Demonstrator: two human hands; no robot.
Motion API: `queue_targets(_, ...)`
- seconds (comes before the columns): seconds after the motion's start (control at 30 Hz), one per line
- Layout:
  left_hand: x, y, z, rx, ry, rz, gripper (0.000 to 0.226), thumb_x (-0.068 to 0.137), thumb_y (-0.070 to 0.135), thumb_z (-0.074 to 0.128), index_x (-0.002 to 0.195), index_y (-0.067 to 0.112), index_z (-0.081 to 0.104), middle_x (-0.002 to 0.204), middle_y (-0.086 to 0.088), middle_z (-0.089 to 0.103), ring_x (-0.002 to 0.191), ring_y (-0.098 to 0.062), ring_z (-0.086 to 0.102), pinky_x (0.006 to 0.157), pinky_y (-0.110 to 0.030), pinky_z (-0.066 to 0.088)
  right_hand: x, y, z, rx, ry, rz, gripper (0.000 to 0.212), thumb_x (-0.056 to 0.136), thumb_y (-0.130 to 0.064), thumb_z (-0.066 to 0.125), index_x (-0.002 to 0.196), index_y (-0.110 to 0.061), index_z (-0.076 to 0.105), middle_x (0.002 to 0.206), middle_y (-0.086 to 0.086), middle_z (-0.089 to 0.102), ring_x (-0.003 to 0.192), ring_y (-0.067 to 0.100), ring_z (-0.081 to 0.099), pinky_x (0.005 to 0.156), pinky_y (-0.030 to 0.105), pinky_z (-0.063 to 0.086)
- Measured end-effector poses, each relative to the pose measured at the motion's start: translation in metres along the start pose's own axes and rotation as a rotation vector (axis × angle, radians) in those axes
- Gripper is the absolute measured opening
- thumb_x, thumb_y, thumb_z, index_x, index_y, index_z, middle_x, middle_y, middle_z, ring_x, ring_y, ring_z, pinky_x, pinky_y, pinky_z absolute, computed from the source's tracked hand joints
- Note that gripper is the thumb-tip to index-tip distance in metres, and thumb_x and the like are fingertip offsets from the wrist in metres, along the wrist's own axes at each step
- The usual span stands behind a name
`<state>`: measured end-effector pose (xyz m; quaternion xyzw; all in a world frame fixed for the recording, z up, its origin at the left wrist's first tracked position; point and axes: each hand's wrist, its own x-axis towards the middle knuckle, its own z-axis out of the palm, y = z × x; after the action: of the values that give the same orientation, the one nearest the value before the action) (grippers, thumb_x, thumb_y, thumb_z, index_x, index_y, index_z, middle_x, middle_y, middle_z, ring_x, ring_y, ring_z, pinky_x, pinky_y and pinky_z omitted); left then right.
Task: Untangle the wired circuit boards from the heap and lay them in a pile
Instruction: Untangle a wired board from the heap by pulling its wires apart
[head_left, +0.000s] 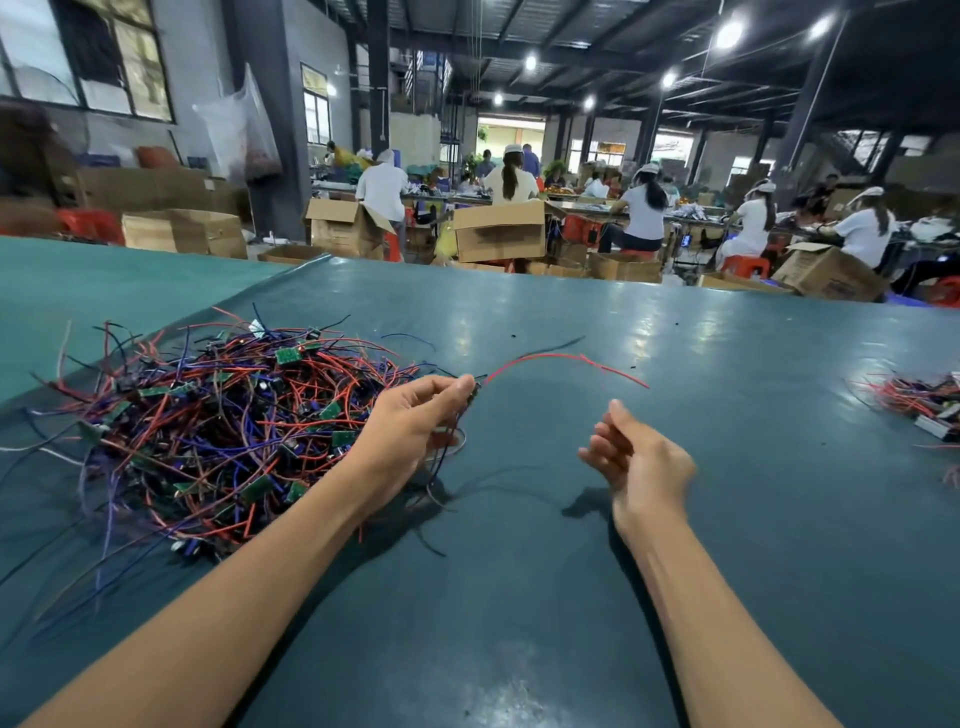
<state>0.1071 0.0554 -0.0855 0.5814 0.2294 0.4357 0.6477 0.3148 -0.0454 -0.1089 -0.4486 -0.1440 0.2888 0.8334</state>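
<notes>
Now my left hand (415, 421) pinches one board (470, 397) just off the heap (218, 431), which lies toward the table's (727, 467) left edge; its red wire (561, 358) arcs rightward. My right hand (636, 462) hovers empty, fingers loosely curled. A small pile (924, 397) sits at the right edge.

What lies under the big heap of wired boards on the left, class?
The heap rests on the dark green table cover, which shows all around it. Whatever lies beneath the tangle itself is covered.
</notes>
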Motion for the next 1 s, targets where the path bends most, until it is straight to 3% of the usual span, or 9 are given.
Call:
queue_targets(0.1,0.017,0.015,0.017,-0.121,0.053,-0.087,0.032,0.084,0.037,0.074,0.065,0.019,0.057,0.058,0.002,0.039,0.047,-0.008,0.033,0.046,-0.020,0.031,-0.022,0.012,0.014,-0.202,-0.135,-0.103,0.028,0.092,-0.020,0.073,0.069,-0.003,0.071,0.059,0.012,0.062,0.043,0.022,0.055,0.038,0.029,0.047)
queue_targets(0.17,0.025,0.019,0.027,-0.233,0.076,-0.154,0.026,0.092,0.026,0.072,0.073,0.015,0.056,0.061,0.000,0.043,0.045,-0.006,0.039,0.043,-0.017,0.030,-0.036,0.017,0.021,-0.287,-0.190,-0.192,0.035,0.095,-0.027,0.069,0.065,-0.008,0.072,0.056,0.011,0.059,0.041,0.023,0.052,0.037,0.027,0.041)
queue_targets(0.3,0.028,0.014,0.037,-0.466,0.119,-0.260,0.010,0.092,0.011,0.069,0.086,0.009,0.061,0.071,-0.006,0.062,0.058,-0.008,0.065,0.050,-0.018,0.052,-0.054,0.017,0.029,-0.552,-0.028,-0.605,0.039,0.093,-0.047,0.055,0.069,-0.017,0.062,0.052,0.009,0.047,0.046,0.027,0.044,0.047,0.036,0.040)
queue_targets(0.4,0.027,-0.001,0.037,-0.606,0.198,-0.228,0.005,0.090,-0.001,0.066,0.086,0.001,0.064,0.080,-0.014,0.070,0.067,-0.016,0.073,0.065,-0.025,0.061,-0.068,0.013,0.036,-0.564,0.025,-1.020,0.018,0.098,-0.037,0.053,0.094,-0.020,0.058,0.063,-0.007,0.048,0.053,0.012,0.046,0.055,0.020,0.040)
queue_targets(0.47,0.026,-0.010,0.035,-0.676,0.229,-0.176,0.004,0.088,-0.004,0.067,0.089,-0.002,0.064,0.085,-0.017,0.072,0.074,-0.021,0.075,0.068,-0.027,0.062,-0.072,0.021,0.039,-0.572,-0.069,-1.132,0.014,0.099,-0.032,0.054,0.100,-0.019,0.061,0.066,-0.009,0.052,0.056,0.008,0.049,0.058,0.014,0.039)
queue_targets(0.53,0.024,-0.016,0.033,-0.695,0.225,-0.146,0.015,0.082,0.001,0.073,0.095,0.000,0.065,0.091,-0.017,0.074,0.081,-0.021,0.075,0.072,-0.028,0.061,-0.072,0.032,0.045,-0.651,-0.230,-0.958,0.017,0.098,-0.033,0.056,0.092,-0.023,0.069,0.063,-0.006,0.059,0.056,0.010,0.055,0.058,0.021,0.047)
queue_targets(0.6,0.022,-0.019,0.029,-0.664,0.194,-0.127,0.023,0.074,0.009,0.077,0.095,0.006,0.068,0.089,-0.012,0.075,0.079,-0.019,0.074,0.073,-0.028,0.061,-0.071,0.038,0.057,-0.728,-0.328,-0.481,0.026,0.096,-0.042,0.059,0.082,-0.025,0.073,0.063,-0.002,0.066,0.060,0.021,0.064,0.061,0.039,0.056)
queue_targets(0.67,0.019,-0.021,0.027,-0.640,0.164,-0.109,0.017,0.071,0.012,0.080,0.086,0.013,0.072,0.076,-0.003,0.069,0.066,-0.014,0.066,0.064,-0.028,0.056,-0.064,0.038,0.070,-0.567,-0.361,-0.097,0.034,0.093,-0.047,0.067,0.072,-0.023,0.077,0.061,-0.001,0.068,0.057,0.022,0.065,0.052,0.036,0.054)
queue_targets(1.0,0.013,-0.024,0.022,-0.458,0.132,-0.154,0.021,0.069,0.019,0.079,0.083,0.018,0.064,0.068,0.000,0.059,0.061,-0.012,0.053,0.046,-0.022,0.039,-0.050,0.044,0.087,-0.042,-0.320,0.188,0.014,0.090,-0.021,0.075,0.081,-0.010,0.073,0.062,0.000,0.062,0.051,0.009,0.057,0.047,0.021,0.051)
